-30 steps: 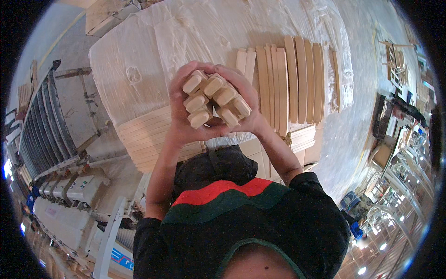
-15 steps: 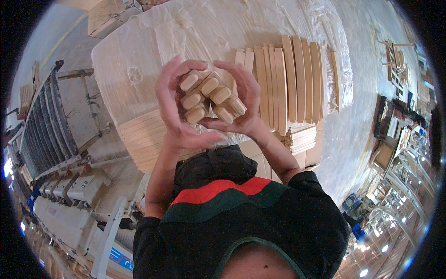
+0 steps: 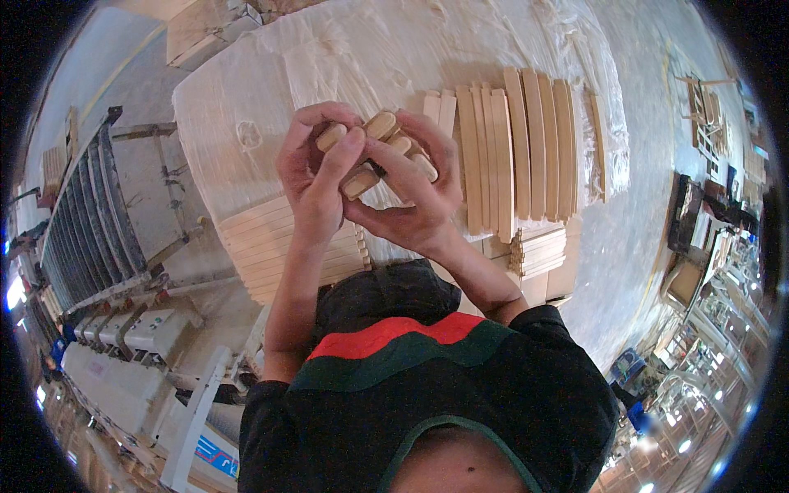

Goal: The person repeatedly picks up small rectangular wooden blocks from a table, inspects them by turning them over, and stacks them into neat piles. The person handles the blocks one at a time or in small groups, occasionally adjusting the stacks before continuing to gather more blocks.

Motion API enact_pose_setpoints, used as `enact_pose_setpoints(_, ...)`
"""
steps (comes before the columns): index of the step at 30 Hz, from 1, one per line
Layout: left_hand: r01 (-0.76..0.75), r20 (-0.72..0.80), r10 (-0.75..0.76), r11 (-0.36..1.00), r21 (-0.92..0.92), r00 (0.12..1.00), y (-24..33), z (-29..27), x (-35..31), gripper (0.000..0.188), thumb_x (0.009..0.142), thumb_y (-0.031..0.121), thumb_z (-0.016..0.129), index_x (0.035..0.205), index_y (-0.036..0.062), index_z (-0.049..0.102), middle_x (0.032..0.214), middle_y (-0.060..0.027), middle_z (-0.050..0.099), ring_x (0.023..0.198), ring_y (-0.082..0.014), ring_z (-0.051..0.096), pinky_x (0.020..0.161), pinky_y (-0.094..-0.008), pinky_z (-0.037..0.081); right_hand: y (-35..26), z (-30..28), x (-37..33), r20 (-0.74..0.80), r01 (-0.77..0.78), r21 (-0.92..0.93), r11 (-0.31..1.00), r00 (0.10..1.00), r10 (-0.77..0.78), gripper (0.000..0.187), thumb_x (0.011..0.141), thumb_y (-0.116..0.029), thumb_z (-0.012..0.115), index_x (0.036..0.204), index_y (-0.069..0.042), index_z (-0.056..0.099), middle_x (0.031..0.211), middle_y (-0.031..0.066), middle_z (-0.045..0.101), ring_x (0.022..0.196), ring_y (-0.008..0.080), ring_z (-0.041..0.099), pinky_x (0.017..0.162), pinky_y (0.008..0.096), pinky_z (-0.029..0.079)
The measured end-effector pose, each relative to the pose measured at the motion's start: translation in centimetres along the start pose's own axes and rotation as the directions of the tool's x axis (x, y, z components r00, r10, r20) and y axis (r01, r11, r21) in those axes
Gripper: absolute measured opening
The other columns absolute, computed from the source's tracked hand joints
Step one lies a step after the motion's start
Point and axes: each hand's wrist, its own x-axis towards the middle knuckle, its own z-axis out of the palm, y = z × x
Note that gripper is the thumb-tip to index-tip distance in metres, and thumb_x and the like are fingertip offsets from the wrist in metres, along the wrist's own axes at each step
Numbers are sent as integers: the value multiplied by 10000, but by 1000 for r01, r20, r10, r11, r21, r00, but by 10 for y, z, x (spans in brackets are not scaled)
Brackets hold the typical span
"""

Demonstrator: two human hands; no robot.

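Between my two hands is a bundle of wooden slats [image 3: 380,126], their rounded ends pointing up at me. My left hand [image 3: 316,164] curls around the bundle's left side, its thumb laid over the ends. From the right, my right hand [image 3: 423,177] wraps the slats, with fingers reaching across their top. Several slat ends show between the fingers; the rest of their length is hidden below. Just right of my right hand, curved wooden slats [image 3: 526,148] lie side by side in a row on the plastic-wrapped stack [image 3: 238,90].
More pale slats [image 3: 279,246] lie stacked by my left forearm, and a small pile [image 3: 541,249] sits near my right elbow. A dark roller rack [image 3: 90,214] stands on the left. Chairs [image 3: 703,115] and workshop equipment are far right.
My hands have closed in on the bundle. The left thumb and right fingers now lie over the slat ends, which were more exposed before. The view has shifted slightly.
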Motion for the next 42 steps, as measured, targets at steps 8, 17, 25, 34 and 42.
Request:
enact_pose_setpoints(8,-109,13,110,992,-61,994,-8,-18,6,206,837,-6,562,1043,-1,551,1004,-129,606,979,-198,581,904,-315,436,17,-6,2,-89,59,-40,997,994,-62,538,557,-109,849,1067,-114,676,1176,168,543,990,289,602,759,332,550)
enact_pose_setpoints(17,-285,60,290,843,457,955,5,-75,6,288,832,157,685,1064,17,585,1036,-147,665,986,-242,629,893,-367,475,10,-13,14,-50,20,-33,999,999,-21,596,577,-106,845,1137,-85,642,1086,147,550,927,245,616,724,321,562)
enact_pose_setpoints(25,-46,105,-287,207,977,952,53,-150,8,508,603,142,858,1065,73,659,1069,-93,685,982,-238,657,882,-356,505,11,-14,7,-44,34,0,999,998,-34,549,585,-82,837,1094,-39,638,1091,155,602,954,238,628,733,309,563)
enact_pose_setpoints(34,-431,240,-583,-213,877,776,-68,-314,13,547,661,277,759,1163,110,621,1172,-103,625,1126,-294,551,961,-407,417,6,-20,7,-65,21,30,999,998,-19,540,611,-108,835,1111,-66,636,1104,139,617,921,229,654,742,316,557)
enact_pose_setpoints(42,-453,336,-543,-94,886,770,-137,-196,-5,583,747,228,699,1290,113,522,1321,-135,511,1218,-310,480,1019,-461,383,5,-18,1,-42,36,-21,999,998,-37,553,606,-105,836,1111,-34,623,1099,154,611,952,244,636,764,321,548)
